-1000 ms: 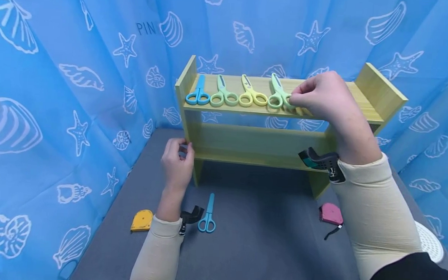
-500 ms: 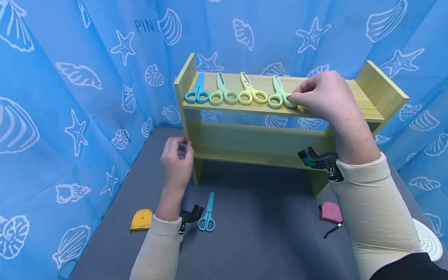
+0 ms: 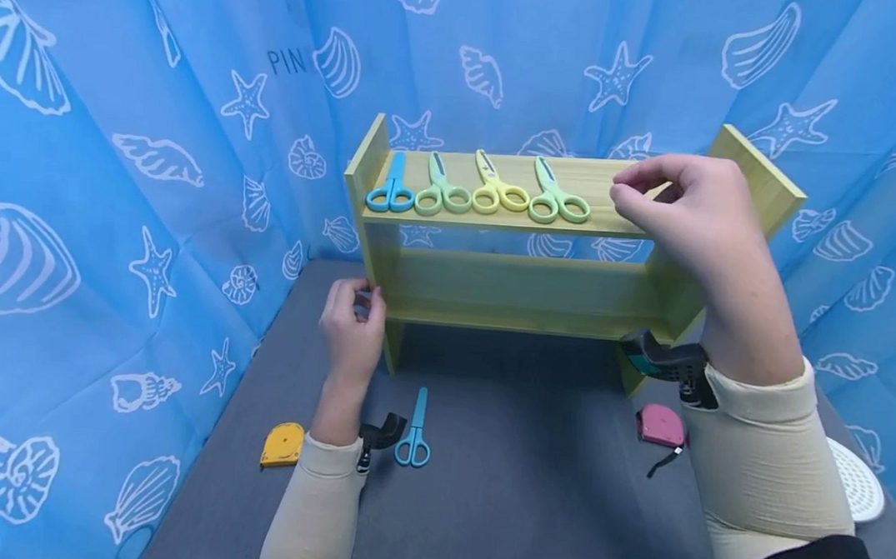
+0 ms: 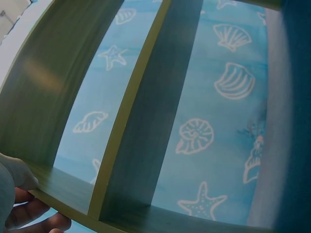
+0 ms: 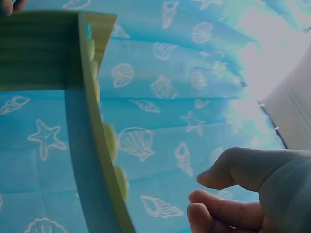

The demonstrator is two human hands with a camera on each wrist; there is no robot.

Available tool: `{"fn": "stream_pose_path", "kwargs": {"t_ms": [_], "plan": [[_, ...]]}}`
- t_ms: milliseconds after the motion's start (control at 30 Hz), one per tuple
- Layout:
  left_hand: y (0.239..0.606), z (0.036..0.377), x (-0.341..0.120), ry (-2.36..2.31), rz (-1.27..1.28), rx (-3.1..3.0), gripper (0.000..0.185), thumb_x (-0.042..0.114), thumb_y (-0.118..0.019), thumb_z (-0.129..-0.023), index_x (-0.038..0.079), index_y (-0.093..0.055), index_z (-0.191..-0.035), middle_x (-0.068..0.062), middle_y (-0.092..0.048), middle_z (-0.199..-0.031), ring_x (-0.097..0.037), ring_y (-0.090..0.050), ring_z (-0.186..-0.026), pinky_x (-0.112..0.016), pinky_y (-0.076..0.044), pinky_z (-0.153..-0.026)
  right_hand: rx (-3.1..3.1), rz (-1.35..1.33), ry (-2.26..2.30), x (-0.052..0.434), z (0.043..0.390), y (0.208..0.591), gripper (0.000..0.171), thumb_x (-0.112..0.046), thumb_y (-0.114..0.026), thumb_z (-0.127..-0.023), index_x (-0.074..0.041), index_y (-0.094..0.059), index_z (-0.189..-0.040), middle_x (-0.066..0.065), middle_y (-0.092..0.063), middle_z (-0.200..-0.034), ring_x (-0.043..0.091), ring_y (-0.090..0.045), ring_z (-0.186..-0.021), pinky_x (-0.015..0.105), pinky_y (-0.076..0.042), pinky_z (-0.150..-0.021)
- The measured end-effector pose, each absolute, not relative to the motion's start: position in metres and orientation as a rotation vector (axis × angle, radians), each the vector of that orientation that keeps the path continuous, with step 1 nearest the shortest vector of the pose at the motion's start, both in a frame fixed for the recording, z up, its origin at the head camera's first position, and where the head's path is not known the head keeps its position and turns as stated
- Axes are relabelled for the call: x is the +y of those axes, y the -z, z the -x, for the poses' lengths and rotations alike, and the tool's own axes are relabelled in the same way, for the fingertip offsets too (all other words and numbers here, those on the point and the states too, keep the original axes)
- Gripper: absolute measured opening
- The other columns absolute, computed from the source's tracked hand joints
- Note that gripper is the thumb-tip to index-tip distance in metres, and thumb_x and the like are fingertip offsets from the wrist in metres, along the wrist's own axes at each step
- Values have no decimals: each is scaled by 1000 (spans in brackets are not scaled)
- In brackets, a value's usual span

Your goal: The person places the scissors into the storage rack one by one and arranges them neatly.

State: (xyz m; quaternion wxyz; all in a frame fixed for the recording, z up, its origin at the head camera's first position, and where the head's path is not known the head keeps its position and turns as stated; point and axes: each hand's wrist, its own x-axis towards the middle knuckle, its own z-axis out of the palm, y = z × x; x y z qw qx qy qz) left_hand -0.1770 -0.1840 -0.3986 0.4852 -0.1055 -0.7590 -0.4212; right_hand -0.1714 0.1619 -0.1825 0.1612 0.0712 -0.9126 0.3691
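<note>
Green scissors [image 3: 558, 201] flat on top board of wooden shelf [image 3: 522, 291], last in a row after yellow scissors [image 3: 499, 192], pale green scissors [image 3: 443, 192] and blue scissors [image 3: 392, 190], handles toward front edge. Right hand [image 3: 691, 211] just beside them over shelf's right end, apart from handles, fingers loosely curled, thumb and forefinger near each other, holding nothing. Left hand [image 3: 351, 329] curled round shelf's left upright, gripping its edge. On grey table [image 3: 528, 500]: another blue pair [image 3: 415, 432], yellow tape measure [image 3: 283, 444], pink tape measure [image 3: 661, 426].
</note>
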Motion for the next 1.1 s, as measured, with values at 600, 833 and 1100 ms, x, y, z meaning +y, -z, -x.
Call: {"fn": "stream_pose_path", "kwargs": {"t_ms": [600, 833, 1100], "plan": [[402, 178, -183, 1021, 258, -1860, 8, 2, -68, -96, -3, -65, -101, -16, -64, -96, -29, -64, -76, -35, -51, -58, -2352, -243, -1140, 210, 93, 258, 21, -9, -75, -91, -6, -74, -112, -12, -64, -87, 5, -55, -70, 11, -43, -60], [402, 177, -184, 1012, 235, -1882, 9, 3, -68, -96, -2, -65, -103, -17, -64, -98, -28, -65, -78, -32, -51, -60, -2291, -321, -1185, 211, 84, 299, 29, 5, -77, -86, -2, -74, -113, -11, -65, -94, 5, -57, -81, 8, -45, -70], [401, 177, -183, 1025, 234, -1862, 8, 2, -68, -96, -4, -65, -100, -18, -64, -95, -31, -64, -76, -21, -46, -60, -2257, -401, -1296, 199, 80, 343, 35, 13, -77, -81, -4, -74, -111, 0, -66, -95, 7, -59, -81, 11, -47, -71]]}}
